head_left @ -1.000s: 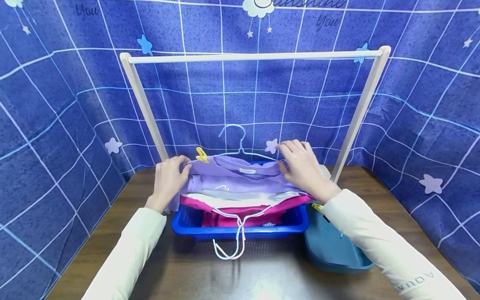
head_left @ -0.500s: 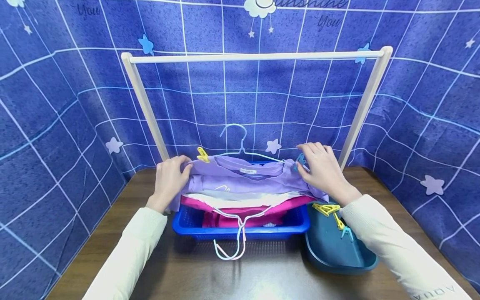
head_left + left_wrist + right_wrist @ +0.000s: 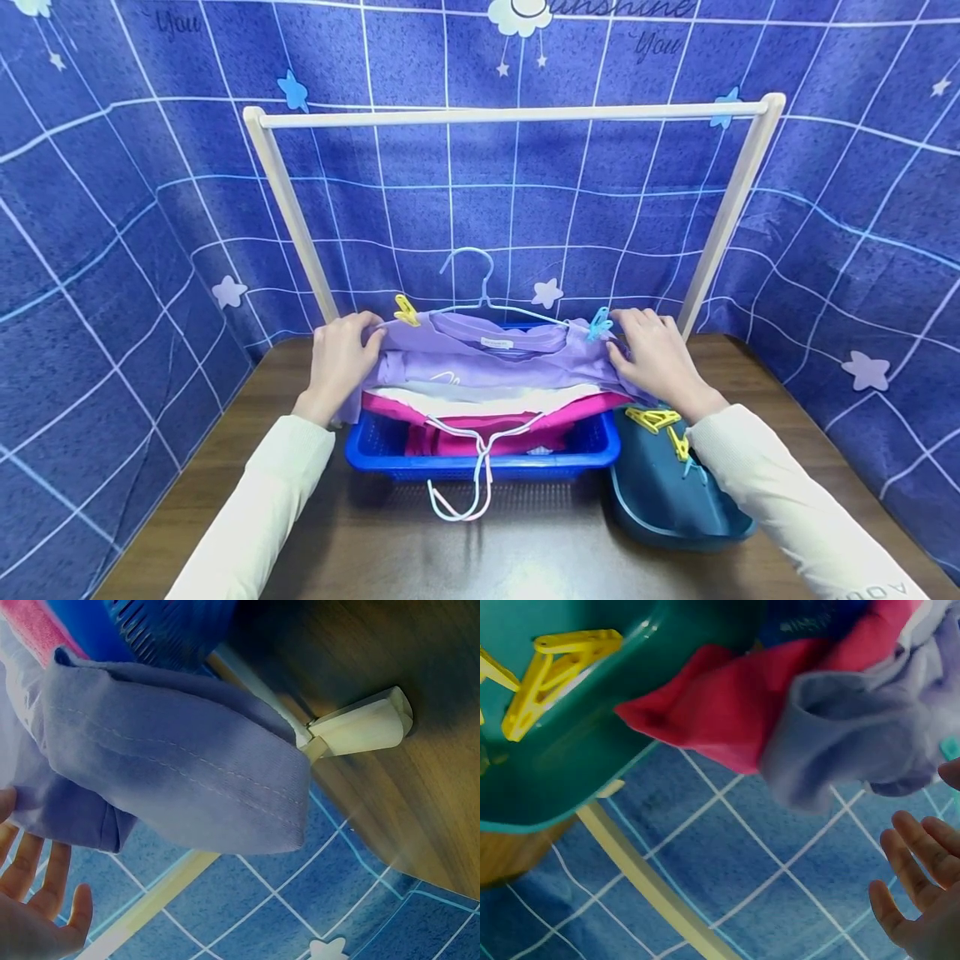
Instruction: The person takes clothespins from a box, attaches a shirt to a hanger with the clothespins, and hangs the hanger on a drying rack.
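basically left hand (image 3: 339, 354) pinches lilac fabric shirt (image 3: 487, 369) lying over blue plastic basket (image 3: 375, 458), likely to steady it, right hand (image 3: 656, 350) fingers apart beside light-blue plastic clip (image 3: 599, 323), presumably there to stop it slipping off pale-blue wire hanger (image 3: 484, 293)

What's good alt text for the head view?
A person's left hand and right hand flank a purple shirt on a blue hanger, clipped with a yellow peg and a blue peg. White and pink clothes show below, over a blue basket, beside a teal tray; a pale rack stands behind.
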`<state>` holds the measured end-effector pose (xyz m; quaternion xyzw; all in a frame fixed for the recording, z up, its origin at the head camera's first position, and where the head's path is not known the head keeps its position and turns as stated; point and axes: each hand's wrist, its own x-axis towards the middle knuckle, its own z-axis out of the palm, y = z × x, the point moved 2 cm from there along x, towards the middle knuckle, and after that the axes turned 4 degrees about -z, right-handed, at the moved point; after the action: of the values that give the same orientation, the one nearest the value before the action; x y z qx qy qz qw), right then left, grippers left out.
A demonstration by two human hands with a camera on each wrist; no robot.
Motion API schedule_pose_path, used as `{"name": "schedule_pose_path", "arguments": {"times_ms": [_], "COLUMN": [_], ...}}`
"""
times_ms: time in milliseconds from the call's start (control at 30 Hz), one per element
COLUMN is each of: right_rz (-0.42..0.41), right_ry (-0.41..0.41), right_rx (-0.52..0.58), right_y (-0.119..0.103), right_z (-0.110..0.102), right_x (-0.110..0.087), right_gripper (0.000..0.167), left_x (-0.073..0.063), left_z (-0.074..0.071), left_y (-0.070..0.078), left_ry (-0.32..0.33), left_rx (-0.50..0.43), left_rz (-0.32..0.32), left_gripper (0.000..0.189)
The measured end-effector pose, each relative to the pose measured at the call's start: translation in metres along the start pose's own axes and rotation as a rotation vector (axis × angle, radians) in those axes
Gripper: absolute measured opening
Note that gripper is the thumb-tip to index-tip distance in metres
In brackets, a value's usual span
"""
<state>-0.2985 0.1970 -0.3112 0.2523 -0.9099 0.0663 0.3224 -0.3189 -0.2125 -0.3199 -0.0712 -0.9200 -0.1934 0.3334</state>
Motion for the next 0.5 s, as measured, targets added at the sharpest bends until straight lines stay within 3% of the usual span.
{"name": "schedule_pose_path", "arguments": {"times_ms": [500], "right_rz": [-0.06], "right_ry": [0.021], "right_rx": [-0.005], "right_y": [0.007], "right_z": [0.019], "right_x": [-0.007], "right_gripper": [0.005], "left_x": [0.003], "left_z": [-0.001], "left_y": [0.003], "left_ry": [0.007], "left_rx": [0.002], "left_rz": [0.007], "left_gripper": [0.014]}}
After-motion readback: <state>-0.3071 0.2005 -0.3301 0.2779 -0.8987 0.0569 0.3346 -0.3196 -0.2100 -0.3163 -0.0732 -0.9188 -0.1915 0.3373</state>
